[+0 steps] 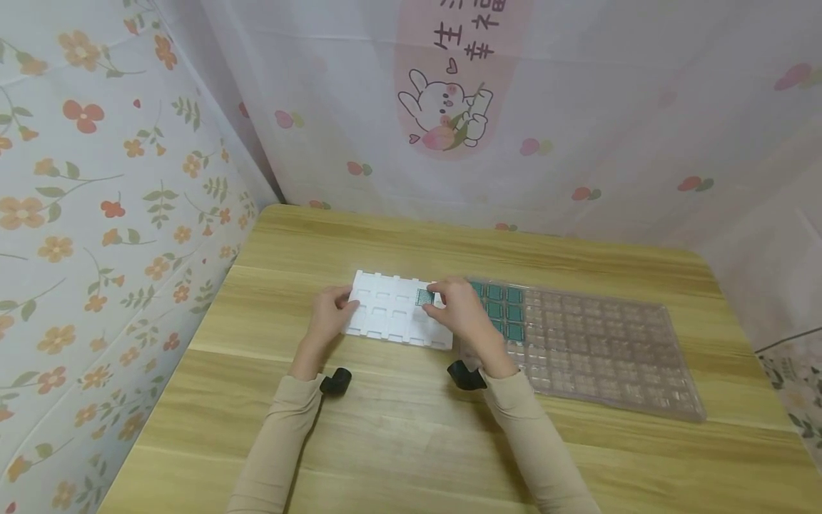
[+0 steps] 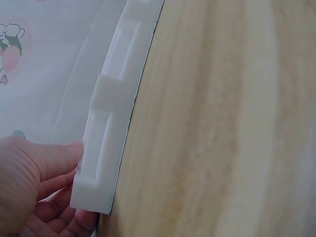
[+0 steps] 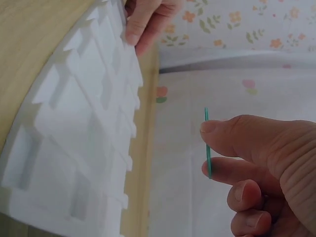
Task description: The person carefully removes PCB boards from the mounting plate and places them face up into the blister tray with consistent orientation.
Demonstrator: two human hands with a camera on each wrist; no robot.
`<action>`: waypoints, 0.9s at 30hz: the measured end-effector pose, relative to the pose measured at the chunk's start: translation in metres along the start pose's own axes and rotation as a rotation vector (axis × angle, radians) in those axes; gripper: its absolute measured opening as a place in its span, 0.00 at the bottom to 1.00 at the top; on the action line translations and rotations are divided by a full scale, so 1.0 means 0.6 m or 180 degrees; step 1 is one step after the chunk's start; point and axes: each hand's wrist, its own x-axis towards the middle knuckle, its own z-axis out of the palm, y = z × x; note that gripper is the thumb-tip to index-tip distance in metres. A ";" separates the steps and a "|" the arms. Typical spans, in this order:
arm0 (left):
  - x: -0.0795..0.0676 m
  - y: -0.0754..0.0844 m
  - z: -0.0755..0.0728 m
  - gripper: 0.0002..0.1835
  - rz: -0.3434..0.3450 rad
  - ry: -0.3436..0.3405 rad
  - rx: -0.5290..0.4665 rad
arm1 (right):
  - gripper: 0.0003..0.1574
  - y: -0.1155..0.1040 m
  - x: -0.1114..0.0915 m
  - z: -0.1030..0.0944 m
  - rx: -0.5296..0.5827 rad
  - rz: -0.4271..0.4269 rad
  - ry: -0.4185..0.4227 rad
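A white molded tray with rows of shallow pockets lies before me. My left hand grips its left end, thumb on top and fingers along the side; the left wrist view shows that tray corner up close. Between thumb and fingertips of my right hand is a thin green circuit board, held over the tray's right part. Edge-on in the right wrist view, the board stands apart from the tray surface.
Right of the white tray lies a large clear plastic tray with many small compartments. Several green boards sit in its left columns, partly behind my right hand. The wooden table meets a patterned curtain at the back.
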 end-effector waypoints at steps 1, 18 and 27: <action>0.000 0.000 0.000 0.17 0.0011 0.0001 -0.0003 | 0.19 0.002 -0.003 -0.002 -0.0005 0.0009 0.0025; -0.001 -0.001 0.000 0.16 0.0066 0.0015 0.0044 | 0.18 0.027 -0.039 -0.033 0.0071 0.0067 0.0184; 0.000 -0.002 0.000 0.17 0.0030 -0.0038 0.0007 | 0.21 0.039 -0.057 -0.047 0.0055 0.0233 0.0104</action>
